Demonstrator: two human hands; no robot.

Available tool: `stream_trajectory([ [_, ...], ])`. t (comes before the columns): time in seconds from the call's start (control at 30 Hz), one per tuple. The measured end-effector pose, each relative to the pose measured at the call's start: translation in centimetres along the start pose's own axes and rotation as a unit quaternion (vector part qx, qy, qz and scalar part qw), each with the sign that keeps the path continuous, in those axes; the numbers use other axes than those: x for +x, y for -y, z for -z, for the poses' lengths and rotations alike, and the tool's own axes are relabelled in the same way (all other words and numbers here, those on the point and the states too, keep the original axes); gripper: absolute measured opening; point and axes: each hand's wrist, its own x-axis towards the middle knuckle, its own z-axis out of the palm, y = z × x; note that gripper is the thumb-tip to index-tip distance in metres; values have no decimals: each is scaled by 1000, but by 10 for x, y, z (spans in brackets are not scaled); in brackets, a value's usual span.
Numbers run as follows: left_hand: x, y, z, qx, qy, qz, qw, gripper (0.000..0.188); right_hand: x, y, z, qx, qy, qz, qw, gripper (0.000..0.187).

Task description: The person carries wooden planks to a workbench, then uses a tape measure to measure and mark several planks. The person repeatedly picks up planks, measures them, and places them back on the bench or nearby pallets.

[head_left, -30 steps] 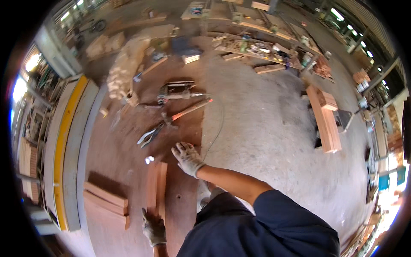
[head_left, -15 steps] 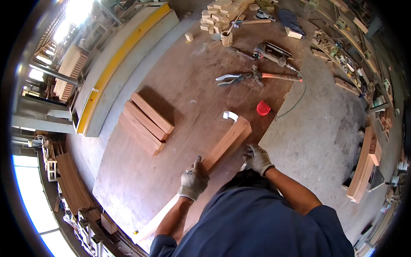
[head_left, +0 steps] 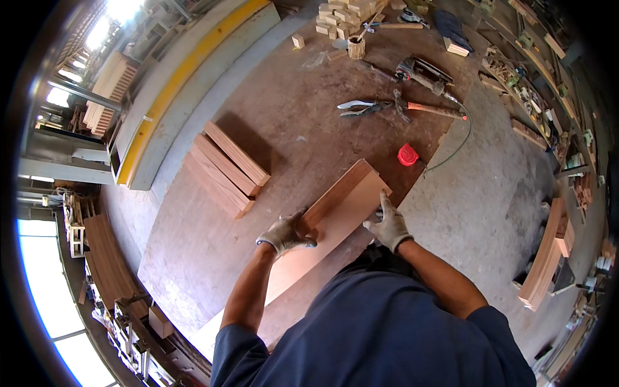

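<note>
A long wooden board [head_left: 329, 222] lies slantwise before me, with a darker reddish side and a paler face; its lower-left end runs down behind my left arm. My left hand [head_left: 285, 233], in a pale work glove, grips the board's left edge, its fingers wrapped over the wood. My right hand [head_left: 389, 226], gloved likewise, holds the right edge close to the far end, with one finger stretched along it. Just past that end sits a red, rounded object like a tape measure [head_left: 407, 155].
Several short beams [head_left: 225, 171] lie together to the left. Farther off are pliers [head_left: 361, 107], an orange-handled hammer [head_left: 435, 110], a corded power tool [head_left: 419, 74], a pot with a brush [head_left: 356, 48] and stacked wood blocks [head_left: 342, 20]. More timber [head_left: 545, 258] rests at the right.
The board has turned so that a broad pale face shows. My right hand has come up onto its edge, and my left hand has shifted up and left. The white curled strip is now out of sight.
</note>
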Motion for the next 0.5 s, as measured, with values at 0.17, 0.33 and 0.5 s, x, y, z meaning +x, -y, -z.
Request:
stream_trajectory([
  [0.17, 4, -18, 18, 131, -13, -9, 991, 107, 4, 7, 10, -55, 47, -9, 997, 108],
  [0.33, 11, -19, 1, 71, -65, 0, 995, 100, 1, 7, 13, -52, 48, -8, 997, 107],
  [0.5, 50, -39, -16, -39, -118, 6, 992, 87, 2, 6, 15, -71, 72, 1, 995, 107],
])
